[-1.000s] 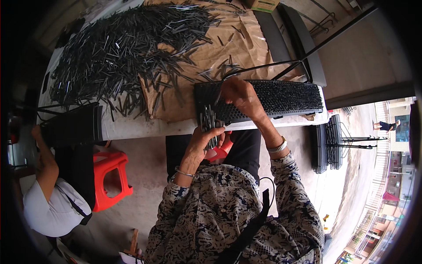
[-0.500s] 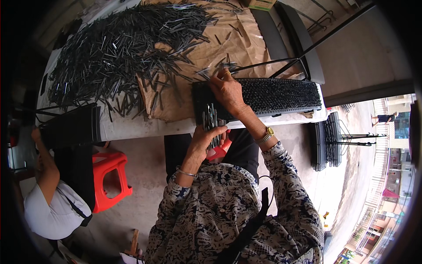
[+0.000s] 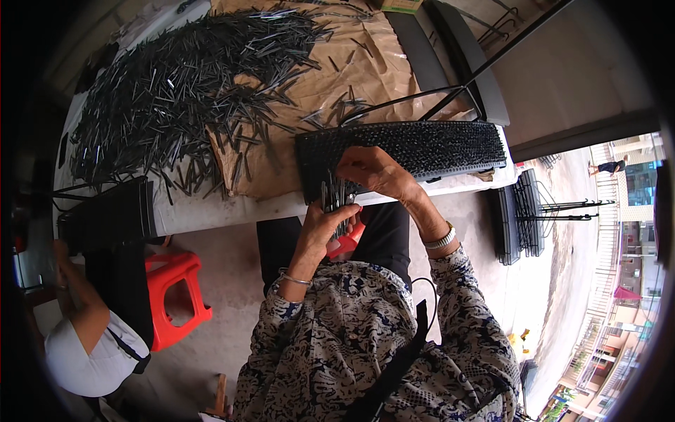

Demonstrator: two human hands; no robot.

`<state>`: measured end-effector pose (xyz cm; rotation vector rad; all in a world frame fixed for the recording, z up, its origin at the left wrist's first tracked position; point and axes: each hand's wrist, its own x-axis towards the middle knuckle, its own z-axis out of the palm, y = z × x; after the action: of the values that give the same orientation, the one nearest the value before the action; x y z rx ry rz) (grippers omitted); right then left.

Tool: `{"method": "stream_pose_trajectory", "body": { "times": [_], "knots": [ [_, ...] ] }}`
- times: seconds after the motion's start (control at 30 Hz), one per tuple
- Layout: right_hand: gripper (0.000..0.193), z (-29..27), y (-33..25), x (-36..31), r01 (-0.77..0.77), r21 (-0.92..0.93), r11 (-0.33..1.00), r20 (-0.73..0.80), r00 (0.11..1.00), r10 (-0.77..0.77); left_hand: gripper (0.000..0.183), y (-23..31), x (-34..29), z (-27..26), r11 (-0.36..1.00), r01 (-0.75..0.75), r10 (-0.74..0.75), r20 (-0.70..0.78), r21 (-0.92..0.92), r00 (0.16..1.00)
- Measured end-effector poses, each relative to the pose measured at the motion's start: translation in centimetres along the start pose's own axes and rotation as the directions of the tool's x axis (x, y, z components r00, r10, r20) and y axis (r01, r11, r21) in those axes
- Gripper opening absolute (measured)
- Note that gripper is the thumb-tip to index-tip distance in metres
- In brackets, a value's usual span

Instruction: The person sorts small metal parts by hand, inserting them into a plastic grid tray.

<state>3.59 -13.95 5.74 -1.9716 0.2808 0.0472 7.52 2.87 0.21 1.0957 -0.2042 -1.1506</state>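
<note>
My left hand is closed round a bundle of thin black strips that stand upright out of the fist, at the table's near edge. Just above the bundle, my right hand bends with its fingertips pinched close to the strip tops; whether a strip is between them is too small to tell. Behind both hands lies a long black panel, its top covered in dense rows of small dark bits. Part of its left end is hidden by my right hand.
A large heap of loose black strips covers the table's left side, partly on brown paper. A black metal rod slants above the panel. At left, another person works by a red stool. Stacked racks stand at right.
My right hand has come back from the panel's far edge toward the bundle in my left hand. The left hand keeps its hold. The view has shifted slightly.
</note>
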Motion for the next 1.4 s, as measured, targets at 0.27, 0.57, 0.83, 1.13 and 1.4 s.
{"method": "stream_pose_trajectory", "body": {
  "times": [0.27,0.57,0.83,1.13,1.4],
  "knots": [
    [0.012,0.7,2.3,3.6,0.096,-0.146,0.985,-0.568,0.807,-0.163,0.012,0.0,0.1,-0.2,0.999,0.023,-0.023,-0.013,-0.026,1.000],
    [0.012,2.1,4.7,6.0,0.161,-0.421,0.893,-0.583,0.706,-0.402,0.014,0.0,0.1,-0.3,0.999,0.017,-0.016,0.006,-0.033,1.000],
    [0.009,2.6,4.0,5.3,0.140,-0.522,0.841,-0.503,0.746,-0.437,0.016,-0.4,0.1,-0.4,1.000,0.007,-0.007,0.022,-0.027,1.000],
    [0.020,1.5,3.0,3.1,0.118,-0.362,0.925,-0.383,0.885,-0.263,0.016,-0.1,0.0,-0.4,1.000,0.020,-0.020,0.022,0.013,1.000],
    [0.021,0.0,0.8,-0.1,-0.040,0.109,0.993,0.026,0.999,0.038,0.017,-1.2,0.6,-0.8,0.990,-0.015,0.004,0.077,0.141,0.997]
  ]
}}
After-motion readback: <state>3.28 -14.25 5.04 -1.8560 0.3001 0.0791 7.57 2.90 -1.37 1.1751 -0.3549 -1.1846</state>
